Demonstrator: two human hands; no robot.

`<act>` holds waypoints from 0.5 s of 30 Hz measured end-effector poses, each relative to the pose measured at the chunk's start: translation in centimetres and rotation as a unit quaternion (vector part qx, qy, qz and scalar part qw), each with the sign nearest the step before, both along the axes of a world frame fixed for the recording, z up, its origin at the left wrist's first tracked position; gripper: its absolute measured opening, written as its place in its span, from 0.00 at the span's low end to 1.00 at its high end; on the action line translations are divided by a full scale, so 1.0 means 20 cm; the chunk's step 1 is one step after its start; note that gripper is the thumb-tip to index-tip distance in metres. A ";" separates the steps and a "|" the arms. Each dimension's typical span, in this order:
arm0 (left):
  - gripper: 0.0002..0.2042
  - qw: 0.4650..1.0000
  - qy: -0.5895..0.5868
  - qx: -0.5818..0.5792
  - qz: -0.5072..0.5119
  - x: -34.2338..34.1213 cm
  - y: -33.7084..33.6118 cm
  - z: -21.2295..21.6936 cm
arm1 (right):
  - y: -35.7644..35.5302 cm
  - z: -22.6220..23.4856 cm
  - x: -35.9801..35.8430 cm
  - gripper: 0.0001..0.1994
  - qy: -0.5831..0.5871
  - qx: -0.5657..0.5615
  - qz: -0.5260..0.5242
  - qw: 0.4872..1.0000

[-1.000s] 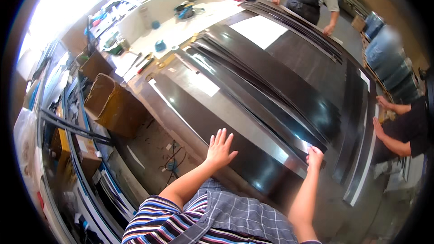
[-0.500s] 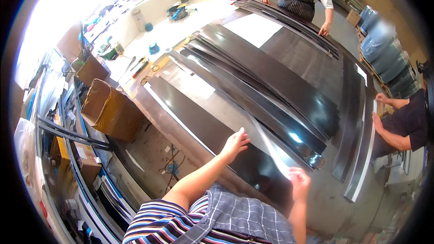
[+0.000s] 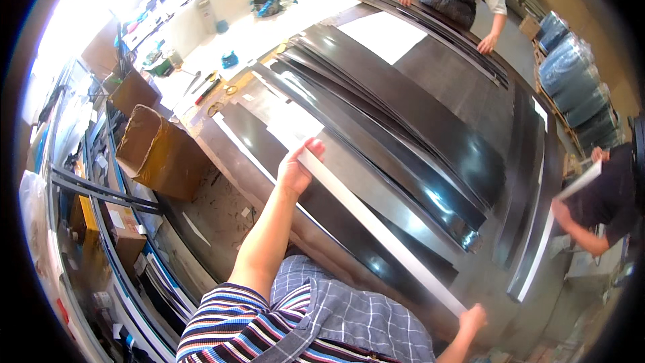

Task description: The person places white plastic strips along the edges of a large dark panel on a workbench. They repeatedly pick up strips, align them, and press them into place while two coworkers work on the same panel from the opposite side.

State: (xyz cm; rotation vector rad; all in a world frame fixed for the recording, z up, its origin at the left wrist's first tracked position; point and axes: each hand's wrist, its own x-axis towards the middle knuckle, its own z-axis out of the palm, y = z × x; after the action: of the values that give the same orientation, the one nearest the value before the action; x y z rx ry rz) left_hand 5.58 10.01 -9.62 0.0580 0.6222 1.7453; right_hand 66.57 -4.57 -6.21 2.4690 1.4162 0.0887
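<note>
Head view, both hands now gripping pale strip (image 3: 376, 225) ends, raised off dark panels (image 3: 403, 114)

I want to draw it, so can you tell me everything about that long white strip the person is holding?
The strip is long, thin, flat and pale, straight with a dull white face. It is held above the dark glossy sheets on the table, slanting from upper left to lower right. The left hand grips one end and the right hand the other.
</note>
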 end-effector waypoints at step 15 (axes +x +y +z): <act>0.16 0.630 0.715 -0.302 0.018 -0.78 -0.17 -0.11 | 0.87 -0.22 -2.42 0.06 0.670 -0.205 0.169 0.694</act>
State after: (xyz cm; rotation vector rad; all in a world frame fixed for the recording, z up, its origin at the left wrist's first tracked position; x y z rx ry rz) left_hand -10.08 6.68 -11.78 1.0401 2.3351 1.0921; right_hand 18.16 12.75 -10.52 1.6379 1.9271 -2.0512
